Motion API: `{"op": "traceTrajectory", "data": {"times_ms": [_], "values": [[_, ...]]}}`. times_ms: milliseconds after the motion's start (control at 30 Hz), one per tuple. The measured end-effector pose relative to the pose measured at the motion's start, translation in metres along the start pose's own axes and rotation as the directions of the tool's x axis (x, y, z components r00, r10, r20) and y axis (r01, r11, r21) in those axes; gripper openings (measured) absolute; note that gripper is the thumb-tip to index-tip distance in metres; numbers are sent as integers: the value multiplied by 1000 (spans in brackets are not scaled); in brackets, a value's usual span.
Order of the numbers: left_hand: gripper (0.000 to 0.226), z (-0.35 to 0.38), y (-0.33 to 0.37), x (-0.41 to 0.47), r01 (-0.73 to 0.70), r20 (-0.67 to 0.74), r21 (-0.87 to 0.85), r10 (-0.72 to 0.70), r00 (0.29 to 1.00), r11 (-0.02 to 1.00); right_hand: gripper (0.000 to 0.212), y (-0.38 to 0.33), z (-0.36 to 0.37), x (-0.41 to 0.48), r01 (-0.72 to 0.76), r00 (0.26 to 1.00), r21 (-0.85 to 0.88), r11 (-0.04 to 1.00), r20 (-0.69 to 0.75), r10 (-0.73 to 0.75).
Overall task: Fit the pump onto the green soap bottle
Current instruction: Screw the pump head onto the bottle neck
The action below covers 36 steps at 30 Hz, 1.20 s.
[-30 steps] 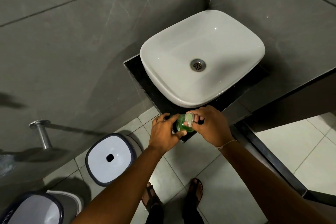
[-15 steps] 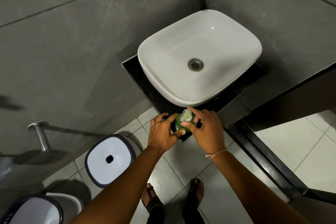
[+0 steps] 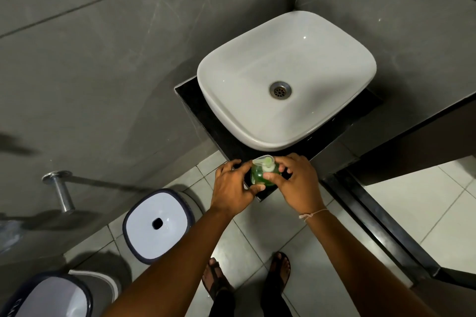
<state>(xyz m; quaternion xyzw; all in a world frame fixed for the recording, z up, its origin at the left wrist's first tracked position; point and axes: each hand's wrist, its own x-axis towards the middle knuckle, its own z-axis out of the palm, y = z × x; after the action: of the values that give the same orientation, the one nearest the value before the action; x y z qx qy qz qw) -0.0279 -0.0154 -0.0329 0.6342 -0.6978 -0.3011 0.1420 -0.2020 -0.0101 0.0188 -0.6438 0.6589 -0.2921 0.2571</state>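
The green soap bottle [image 3: 260, 177] stands on the front corner of the black counter [image 3: 192, 100], just below the white basin [image 3: 286, 80]. A pale clear pump [image 3: 264, 162] sits on top of the bottle, its spout pointing left. My left hand [image 3: 233, 188] wraps the bottle's left side, thumb under its front. My right hand [image 3: 296, 183] is on the right, with thumb and fingertips at the pump's collar. The bottle's lower part is hidden by my fingers.
A white stool with a dark rim [image 3: 157, 225] stands on the tiled floor at the left, and a second one [image 3: 49, 298] is at the bottom left corner. A metal fixture [image 3: 60, 188] sticks out of the grey wall. My sandalled feet [image 3: 247, 278] are below.
My right hand has shifted off the top of the pump, so the pump head now shows fully. Both hands stay on the bottle at the counter's corner.
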Motion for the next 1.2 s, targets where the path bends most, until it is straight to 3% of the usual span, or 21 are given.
{"op": "traceTrajectory", "data": {"times_ms": [167, 333, 400, 500, 633, 767, 867, 967, 1100, 1200], "values": [[70, 1, -2, 1, -15, -4, -17, 15, 1000, 1000, 35, -8, 13, -4, -74, 985, 77, 994, -147, 84], [70, 2, -2, 1, -13, 1, -7, 13, 1000, 1000, 49, -4, 2, -4, 30, 999, 56, 998, -34, -29], [70, 1, -1, 1, -22, -1, 2, 22, 1000, 1000, 40, 0, -2, -1, 35, 999, 37, 999, 8, -35], [71, 2, -1, 1, -16, -4, 4, 16, 1000, 1000, 30, -3, 3, 0, -32, 997, 33, 999, -68, 34], [72, 2, -1, 1, -27, -12, 3, 27, 1000, 1000, 45, -11, 12, -6, -84, 984, 48, 995, -152, 90], [71, 1, -2, 2, -32, -14, 15, 32, 999, 999, 48, -3, 2, -6, -14, 999, 60, 998, -51, 17], [70, 2, -2, 1, -35, -24, 14, 35, 999, 999, 25, -1, 3, -5, -30, 998, 84, 996, -49, 34], [71, 2, -2, 1, -45, -33, 3, 45, 998, 999, 40, -9, 11, -4, -105, 984, 69, 992, -138, 113], [68, 0, 0, 0, -79, -60, -9, 79, 995, 997, 56, -5, 8, -10, -55, 996, 117, 992, -66, 63], [69, 0, 0, 0, -80, -56, -2, 79, 995, 997, 45, 2, 4, -8, -54, 998, 174, 983, -10, 57]]}}
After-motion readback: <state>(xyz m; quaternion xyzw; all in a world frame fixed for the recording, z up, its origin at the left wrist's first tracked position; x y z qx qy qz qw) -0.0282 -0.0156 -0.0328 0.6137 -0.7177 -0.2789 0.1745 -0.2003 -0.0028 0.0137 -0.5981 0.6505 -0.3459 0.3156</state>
